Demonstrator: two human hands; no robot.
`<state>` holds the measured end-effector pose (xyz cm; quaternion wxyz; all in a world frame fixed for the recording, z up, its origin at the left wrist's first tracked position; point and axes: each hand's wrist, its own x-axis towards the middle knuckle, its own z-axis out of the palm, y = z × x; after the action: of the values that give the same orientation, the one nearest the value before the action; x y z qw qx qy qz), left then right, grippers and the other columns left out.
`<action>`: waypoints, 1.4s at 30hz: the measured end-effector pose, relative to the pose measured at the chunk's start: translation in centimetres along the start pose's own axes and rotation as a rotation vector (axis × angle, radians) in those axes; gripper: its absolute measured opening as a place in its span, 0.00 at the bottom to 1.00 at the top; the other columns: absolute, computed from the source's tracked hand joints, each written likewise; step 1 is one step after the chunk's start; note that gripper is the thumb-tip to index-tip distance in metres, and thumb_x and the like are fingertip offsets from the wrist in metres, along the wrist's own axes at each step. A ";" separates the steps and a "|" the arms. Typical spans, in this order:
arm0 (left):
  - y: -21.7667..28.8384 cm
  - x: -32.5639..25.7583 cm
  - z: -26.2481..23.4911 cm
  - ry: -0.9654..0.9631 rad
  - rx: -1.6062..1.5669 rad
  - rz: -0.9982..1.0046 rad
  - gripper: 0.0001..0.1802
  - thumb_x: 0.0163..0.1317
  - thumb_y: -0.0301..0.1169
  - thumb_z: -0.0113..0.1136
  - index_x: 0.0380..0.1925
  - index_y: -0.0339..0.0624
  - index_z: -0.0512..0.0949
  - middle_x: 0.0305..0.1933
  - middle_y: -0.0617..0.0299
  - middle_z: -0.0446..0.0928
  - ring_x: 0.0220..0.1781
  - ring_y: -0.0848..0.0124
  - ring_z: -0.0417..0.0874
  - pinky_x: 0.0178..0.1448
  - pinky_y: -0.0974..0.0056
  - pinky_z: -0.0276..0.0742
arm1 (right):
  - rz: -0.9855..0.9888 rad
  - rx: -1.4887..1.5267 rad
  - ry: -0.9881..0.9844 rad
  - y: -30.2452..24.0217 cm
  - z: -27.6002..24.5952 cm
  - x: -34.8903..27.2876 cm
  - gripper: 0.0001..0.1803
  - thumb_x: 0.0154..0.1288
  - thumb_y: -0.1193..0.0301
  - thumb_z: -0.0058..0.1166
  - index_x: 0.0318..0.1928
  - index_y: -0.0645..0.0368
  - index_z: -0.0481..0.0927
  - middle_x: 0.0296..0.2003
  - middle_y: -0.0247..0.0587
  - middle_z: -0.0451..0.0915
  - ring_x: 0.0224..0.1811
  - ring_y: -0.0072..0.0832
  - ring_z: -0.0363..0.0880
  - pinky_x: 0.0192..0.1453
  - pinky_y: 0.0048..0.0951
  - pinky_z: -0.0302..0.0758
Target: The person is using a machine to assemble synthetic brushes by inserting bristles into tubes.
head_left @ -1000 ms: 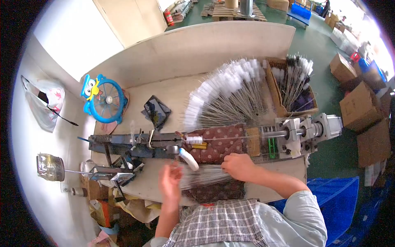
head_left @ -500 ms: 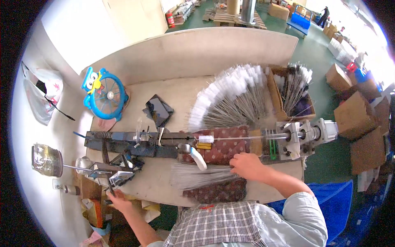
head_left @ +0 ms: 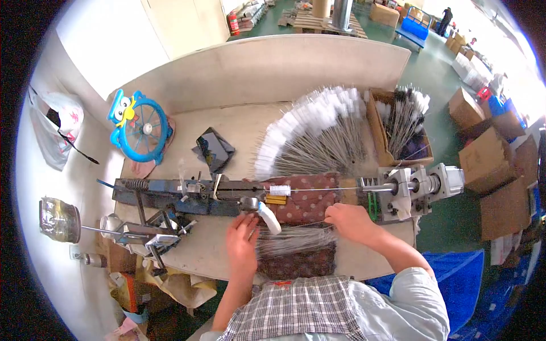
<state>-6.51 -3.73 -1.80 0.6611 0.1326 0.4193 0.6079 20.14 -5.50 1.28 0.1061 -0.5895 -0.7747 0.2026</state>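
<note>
My right hand [head_left: 354, 225] pinches a thin metal wire [head_left: 311, 224] by its right end, above a loose bundle of similar wires [head_left: 296, 241] on a brown dotted cloth [head_left: 301, 261]. My left hand [head_left: 242, 241] is at the bundle's left end, beside the lever with a white handle [head_left: 269, 219]. Its fingers are drawn together, and what they hold is too small to make out. Just beyond, a white bristle brush [head_left: 280, 190] lies in line with a long bench machine [head_left: 165, 187], its stem reaching toward the metal spindle [head_left: 387, 188] at the right.
Finished white brushes [head_left: 313, 136] fan out behind the machine, next to a cardboard box [head_left: 378, 128] of more brushes. A blue toy-like fan [head_left: 142, 131] and a dark shiny packet [head_left: 215, 149] stand at the back left. A hinged metal lever frame [head_left: 153, 233] juts out at left.
My left hand has left the lever frame and moved right to the wire bundle. My right hand has lifted slightly, with a wire between its fingers. The lever frame has shifted.
</note>
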 end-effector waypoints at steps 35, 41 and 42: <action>-6.5 6.6 12.5 -0.748 2.052 1.131 0.04 0.49 0.28 0.56 0.26 0.46 0.72 0.31 0.63 0.71 0.32 0.65 0.79 0.31 0.61 0.76 | 0.070 0.062 0.494 2.9 -8.9 1.7 0.08 0.56 0.70 0.55 0.37 0.56 0.81 0.29 0.45 0.80 0.32 0.42 0.79 0.37 0.37 0.75; -2.8 9.5 14.2 -0.517 2.159 1.448 0.06 0.49 0.30 0.56 0.29 0.46 0.76 0.36 0.64 0.72 0.39 0.67 0.75 0.39 0.62 0.71 | -0.096 0.132 0.227 1.2 -10.1 2.7 0.07 0.47 0.63 0.62 0.26 0.51 0.85 0.22 0.34 0.79 0.31 0.33 0.76 0.36 0.34 0.74; -2.8 8.3 13.9 -0.555 1.963 1.448 0.09 0.50 0.30 0.57 0.33 0.45 0.77 0.40 0.63 0.73 0.42 0.66 0.75 0.42 0.61 0.71 | -0.170 0.120 0.250 0.4 -10.2 3.5 0.07 0.47 0.63 0.62 0.26 0.49 0.85 0.23 0.32 0.80 0.31 0.32 0.77 0.36 0.33 0.74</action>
<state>4.62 7.85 1.55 -0.1364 0.8925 0.3728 0.2142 23.62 -0.13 9.92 0.2534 -0.5351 -0.7890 0.1641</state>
